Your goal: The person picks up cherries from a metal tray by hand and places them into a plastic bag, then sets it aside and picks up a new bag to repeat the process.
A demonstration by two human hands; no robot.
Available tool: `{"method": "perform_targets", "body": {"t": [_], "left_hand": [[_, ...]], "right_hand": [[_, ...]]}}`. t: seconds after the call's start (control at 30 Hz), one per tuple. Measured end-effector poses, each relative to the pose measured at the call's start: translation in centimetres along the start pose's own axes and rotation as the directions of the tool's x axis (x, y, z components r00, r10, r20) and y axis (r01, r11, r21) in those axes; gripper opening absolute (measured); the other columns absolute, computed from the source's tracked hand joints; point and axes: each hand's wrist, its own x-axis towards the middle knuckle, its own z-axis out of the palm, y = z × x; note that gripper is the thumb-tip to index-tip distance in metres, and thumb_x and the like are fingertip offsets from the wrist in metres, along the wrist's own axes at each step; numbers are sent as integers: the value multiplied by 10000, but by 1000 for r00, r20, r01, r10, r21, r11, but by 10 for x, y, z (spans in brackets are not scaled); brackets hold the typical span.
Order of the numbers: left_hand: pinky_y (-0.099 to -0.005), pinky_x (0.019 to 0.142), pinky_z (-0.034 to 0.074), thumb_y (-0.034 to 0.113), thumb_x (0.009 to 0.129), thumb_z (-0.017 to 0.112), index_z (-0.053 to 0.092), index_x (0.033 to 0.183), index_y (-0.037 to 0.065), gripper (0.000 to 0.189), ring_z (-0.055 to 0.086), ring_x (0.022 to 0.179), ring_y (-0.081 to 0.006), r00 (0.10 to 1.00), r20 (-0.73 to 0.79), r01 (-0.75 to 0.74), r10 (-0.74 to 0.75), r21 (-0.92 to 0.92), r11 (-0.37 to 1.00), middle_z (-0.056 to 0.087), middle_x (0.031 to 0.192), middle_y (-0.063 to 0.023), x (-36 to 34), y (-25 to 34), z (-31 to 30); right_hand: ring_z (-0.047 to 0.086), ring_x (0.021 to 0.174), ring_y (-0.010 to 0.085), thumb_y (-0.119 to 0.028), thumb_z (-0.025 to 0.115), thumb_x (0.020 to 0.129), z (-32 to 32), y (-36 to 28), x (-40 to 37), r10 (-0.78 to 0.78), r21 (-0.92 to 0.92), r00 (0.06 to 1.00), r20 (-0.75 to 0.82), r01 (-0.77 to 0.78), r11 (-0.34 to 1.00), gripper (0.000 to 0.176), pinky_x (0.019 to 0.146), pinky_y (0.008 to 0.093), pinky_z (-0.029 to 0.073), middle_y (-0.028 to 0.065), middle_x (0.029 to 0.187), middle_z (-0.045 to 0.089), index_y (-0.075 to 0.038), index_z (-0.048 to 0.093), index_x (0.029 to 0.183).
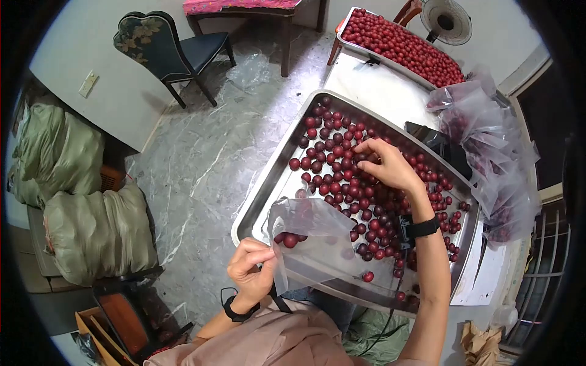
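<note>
A wide metal tray holds many round dark red fruits in a loose layer. My left hand pinches the edge of a clear plastic bag over the tray's near left part; a few fruits lie in the bag. Over the middle of the tray, my right hand reaches into the fruits, its thumb and fingers curved and apart around a dark fruit at their tips. Whether it grips that fruit is not clear.
A second tray full of red fruits stands at the back, near a fan. Filled clear bags line the right side. A chair and a table are behind; stuffed green sacks sit at left.
</note>
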Motion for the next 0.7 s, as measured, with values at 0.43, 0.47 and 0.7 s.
{"method": "perform_targets", "body": {"t": [0.43,0.47,0.7], "left_hand": [[-266,638,459,-108,767,717,741,911,29,201,594,710,-158,998,-15,-53,54,45,998,648,814,-70,3,1,1],[-266,638,459,-108,767,717,741,911,29,201,594,710,-158,998,-15,-52,53,52,997,648,814,-70,3,1,1],[-264,633,460,-112,764,718,742,908,28,202,592,707,-155,998,-12,-67,68,60,996,644,814,-68,4,2,0]], "right_hand": [[579,1042,349,-92,607,877,35,-15,57,-191,-534,980,-56,132,835,264,889,468,481,121,1081,635,-80,646,1137],[579,1045,340,-80,610,861,37,-16,60,-178,-610,983,-48,112,784,279,883,476,478,114,1087,637,-89,651,1137],[561,1088,311,-126,653,835,38,-10,68,-110,-659,993,-33,62,749,269,920,464,432,107,1084,636,-97,663,1103]]}}
